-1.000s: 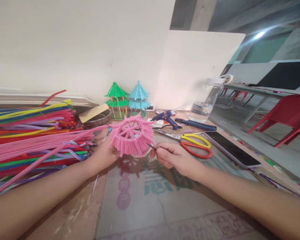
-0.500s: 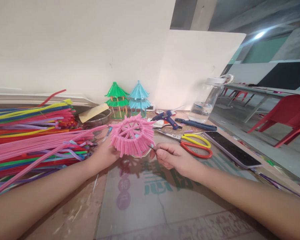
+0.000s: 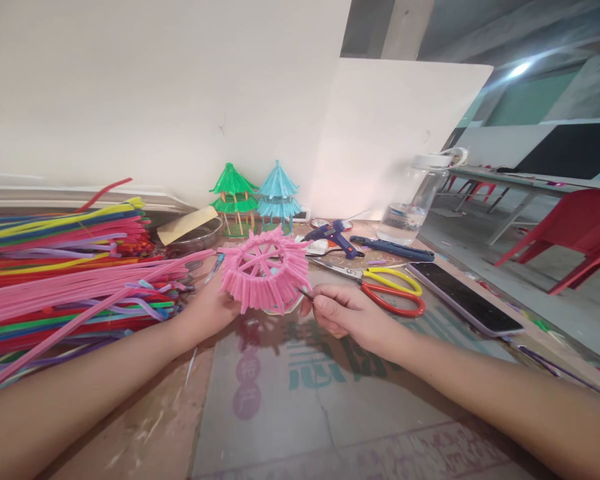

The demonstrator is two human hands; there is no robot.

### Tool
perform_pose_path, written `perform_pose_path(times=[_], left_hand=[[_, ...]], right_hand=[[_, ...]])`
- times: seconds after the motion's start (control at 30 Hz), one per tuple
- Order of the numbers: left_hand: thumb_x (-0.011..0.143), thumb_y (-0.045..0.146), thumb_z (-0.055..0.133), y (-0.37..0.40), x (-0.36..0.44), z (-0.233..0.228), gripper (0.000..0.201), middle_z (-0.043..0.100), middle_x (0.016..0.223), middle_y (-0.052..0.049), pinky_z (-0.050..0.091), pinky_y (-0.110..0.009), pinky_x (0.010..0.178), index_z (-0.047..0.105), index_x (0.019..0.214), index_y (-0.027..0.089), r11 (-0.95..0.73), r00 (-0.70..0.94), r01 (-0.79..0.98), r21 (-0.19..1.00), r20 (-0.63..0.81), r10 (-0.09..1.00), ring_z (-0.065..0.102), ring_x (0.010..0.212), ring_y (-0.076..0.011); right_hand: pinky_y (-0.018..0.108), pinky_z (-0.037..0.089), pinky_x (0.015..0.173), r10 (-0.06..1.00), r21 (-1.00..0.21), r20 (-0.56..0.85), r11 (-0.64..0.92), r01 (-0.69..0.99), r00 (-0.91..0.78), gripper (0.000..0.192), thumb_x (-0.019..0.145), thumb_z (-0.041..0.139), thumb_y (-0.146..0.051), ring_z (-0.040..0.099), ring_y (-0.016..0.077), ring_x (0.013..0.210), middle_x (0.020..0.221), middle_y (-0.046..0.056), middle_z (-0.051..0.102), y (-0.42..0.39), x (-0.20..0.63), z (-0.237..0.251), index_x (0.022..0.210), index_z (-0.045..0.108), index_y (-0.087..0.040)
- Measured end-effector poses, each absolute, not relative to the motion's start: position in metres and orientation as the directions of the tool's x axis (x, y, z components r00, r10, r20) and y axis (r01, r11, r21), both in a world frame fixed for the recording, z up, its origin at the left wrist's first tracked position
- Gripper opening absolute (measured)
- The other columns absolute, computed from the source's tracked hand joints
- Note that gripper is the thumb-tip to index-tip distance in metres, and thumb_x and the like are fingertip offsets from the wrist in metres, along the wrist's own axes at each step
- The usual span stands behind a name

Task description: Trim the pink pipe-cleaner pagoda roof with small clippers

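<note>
Worktable [image 3: 280,413], worn surface: pipe-cleaner pile [image 3: 55,273] left; green pagoda model [image 3: 233,200], blue pagoda model [image 3: 278,197] rear; glue gun [image 3: 333,235], scissors [image 3: 380,283], phone [image 3: 463,297], water bottle [image 3: 414,200] right.

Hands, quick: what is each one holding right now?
Left hand: closed on the pink pipe-cleaner roof, gripping it from behind.
Right hand: pinched shut on a thin dark stick at the roof's edge.

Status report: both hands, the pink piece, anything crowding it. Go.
Left hand gripping pink roof. Right hand pinching thin tool at its rim. Scissors close right, pipe cleaners close left.
</note>
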State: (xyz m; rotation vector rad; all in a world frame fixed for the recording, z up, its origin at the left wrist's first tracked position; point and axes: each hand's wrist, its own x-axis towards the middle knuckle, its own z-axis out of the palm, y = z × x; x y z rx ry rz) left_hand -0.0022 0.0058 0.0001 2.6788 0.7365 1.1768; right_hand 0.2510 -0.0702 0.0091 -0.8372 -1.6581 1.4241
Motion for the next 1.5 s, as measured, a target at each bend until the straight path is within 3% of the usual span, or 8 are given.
perform_pose_path(times=[0.5, 0.9, 1.5], left_hand=[[0.094, 0.023, 0.055, 0.0054, 0.0004, 0.0003, 0.046, 0.073, 0.12, -0.012, 0.055, -0.046, 0.101, 0.051, 0.14, 0.023, -0.884, 0.569, 0.388, 0.26, 0.688, 0.451, 0.068, 0.115, -0.0274], [0.09, 0.024, 0.059, 0.0053, -0.0011, 0.0005, 0.031, 0.07, 0.125, -0.013, 0.053, -0.047, 0.105, 0.061, 0.122, 0.021, -0.889, 0.582, 0.365, 0.277, 0.678, 0.45, 0.064, 0.121, -0.0278], [0.086, 0.018, 0.059, 0.0054, -0.0013, -0.0011, 0.038, 0.07, 0.124, -0.013, 0.053, -0.047, 0.105, 0.058, 0.124, 0.021, -0.887, 0.581, 0.383, 0.258, 0.679, 0.448, 0.064, 0.121, -0.0273]], right_hand=[[0.024, 0.02, 0.045, 0.879, -0.985, 0.149, 0.171, 0.008, -0.452, 0.058, 0.079, 0.065, -0.073, 0.026, 0.008, 0.049, 0.056, -0.008, 0.036, -0.0704, 0.2498, 0.01, 0.083, 0.061, -0.015], [0.024, 0.019, 0.045, 0.859, -0.985, 0.161, 0.174, -0.018, -0.487, 0.054, 0.084, 0.062, -0.07, 0.025, 0.0075, 0.049, 0.057, -0.008, 0.035, -0.0691, 0.2513, 0.0076, 0.081, 0.058, -0.016], [0.024, 0.018, 0.045, 0.864, -0.988, 0.145, 0.156, -0.018, -0.483, 0.057, 0.082, 0.063, -0.071, 0.024, 0.0077, 0.048, 0.056, -0.009, 0.035, -0.0705, 0.2496, 0.0092, 0.087, 0.062, -0.015]])
